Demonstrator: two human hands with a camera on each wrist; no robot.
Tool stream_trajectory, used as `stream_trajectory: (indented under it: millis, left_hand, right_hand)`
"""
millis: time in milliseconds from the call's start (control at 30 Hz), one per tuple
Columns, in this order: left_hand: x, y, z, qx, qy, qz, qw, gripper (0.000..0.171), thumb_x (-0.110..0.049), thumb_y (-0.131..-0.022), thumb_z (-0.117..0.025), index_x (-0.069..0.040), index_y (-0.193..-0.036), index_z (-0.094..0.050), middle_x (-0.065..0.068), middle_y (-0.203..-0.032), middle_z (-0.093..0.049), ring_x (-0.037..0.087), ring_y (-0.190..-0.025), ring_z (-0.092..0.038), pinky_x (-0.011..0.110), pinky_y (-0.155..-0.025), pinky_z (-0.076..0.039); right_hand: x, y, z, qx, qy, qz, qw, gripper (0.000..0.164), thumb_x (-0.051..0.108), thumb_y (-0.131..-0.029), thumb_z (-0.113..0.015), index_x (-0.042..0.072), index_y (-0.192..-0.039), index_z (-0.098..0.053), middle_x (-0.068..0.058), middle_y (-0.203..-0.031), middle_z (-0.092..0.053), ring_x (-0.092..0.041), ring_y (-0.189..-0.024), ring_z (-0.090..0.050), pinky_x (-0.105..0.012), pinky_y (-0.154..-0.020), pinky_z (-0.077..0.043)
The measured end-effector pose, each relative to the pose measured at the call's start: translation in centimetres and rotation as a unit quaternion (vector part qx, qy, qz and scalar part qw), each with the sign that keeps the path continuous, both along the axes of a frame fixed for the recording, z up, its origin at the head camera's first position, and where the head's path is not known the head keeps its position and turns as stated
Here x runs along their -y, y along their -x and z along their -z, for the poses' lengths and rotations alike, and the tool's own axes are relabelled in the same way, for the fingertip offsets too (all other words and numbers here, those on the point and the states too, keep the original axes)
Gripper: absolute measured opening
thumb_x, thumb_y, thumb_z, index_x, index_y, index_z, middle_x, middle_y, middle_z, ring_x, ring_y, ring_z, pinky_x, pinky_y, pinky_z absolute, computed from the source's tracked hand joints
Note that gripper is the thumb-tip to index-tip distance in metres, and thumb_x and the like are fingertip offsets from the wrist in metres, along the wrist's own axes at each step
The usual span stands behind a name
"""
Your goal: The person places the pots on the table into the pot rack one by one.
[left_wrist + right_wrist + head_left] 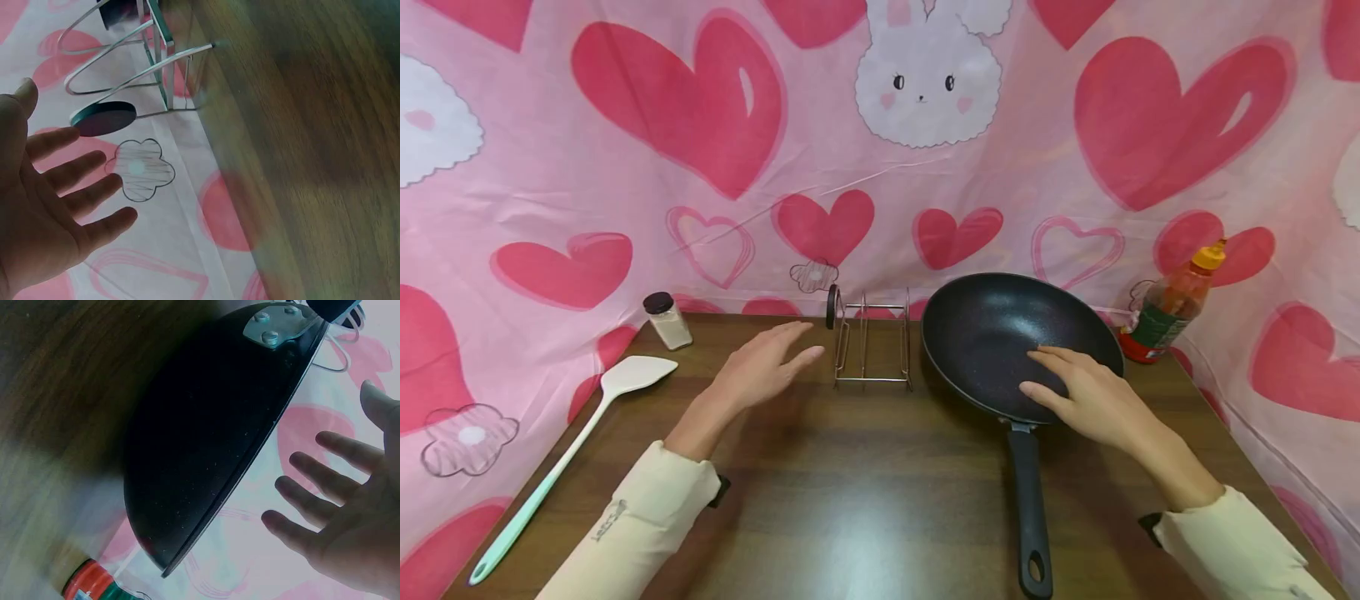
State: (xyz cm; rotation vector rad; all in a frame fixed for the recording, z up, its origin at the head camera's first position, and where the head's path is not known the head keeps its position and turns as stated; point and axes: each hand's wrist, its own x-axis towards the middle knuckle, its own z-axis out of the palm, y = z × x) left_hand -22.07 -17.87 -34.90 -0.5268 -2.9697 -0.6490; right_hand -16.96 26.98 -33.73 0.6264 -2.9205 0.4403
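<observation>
My left hand (760, 367) hovers over the table just left of a wire rack (872, 379), fingers extended and holding nothing. The rack has thin metal loops and a black round disc (105, 119) at one end; in the left wrist view the fingertips come near that disc. Above the right part of a black frying pan (992, 350) is my right hand (1093, 396), its fingers spread and nothing in them. From the right wrist view, the hand is apart from the pan's rim. The pan's dark handle (1030, 508) points toward me.
A white spatula with a mint handle (542, 492) lies along the table's left edge. Behind it is a small black-capped shaker (668, 321). A yellow-capped sauce bottle (1172, 304) stands at the back right. Pink heart-printed cloth (850, 167) hangs around the wooden table (850, 492).
</observation>
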Motion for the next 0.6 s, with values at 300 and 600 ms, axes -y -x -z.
stream_trajectory:
  millis: [300,600]
  left_hand:
    - [-1.1,0.0,-0.2,0.012,-0.073,0.031,0.9968,0.058,-0.04,-0.101,-0.061,-0.006,-0.148,-0.051,0.013,-0.148,-0.054,0.034,-0.138,-0.047,0.057,-0.111,-0.038]
    - [-2.4,-0.4,0.3,0.063,-0.163,0.074,0.9819,0.04,-0.022,-0.1,-0.065,-0.004,-0.135,-0.061,0.015,-0.129,-0.067,0.032,-0.12,-0.062,0.054,-0.102,-0.048]
  right_hand:
    - [-0.6,0.3,-0.2,0.026,0.033,-0.028,0.999,0.057,0.036,-0.099,-0.067,-0.004,-0.138,-0.057,-0.026,-0.139,-0.056,-0.045,-0.13,-0.051,-0.065,-0.105,-0.038]
    - [-0.8,-0.3,0.3,-0.026,0.099,-0.013,0.995,0.035,0.025,-0.093,-0.076,0.003,-0.12,-0.069,-0.01,-0.11,-0.07,-0.028,-0.097,-0.065,-0.047,-0.084,-0.053]
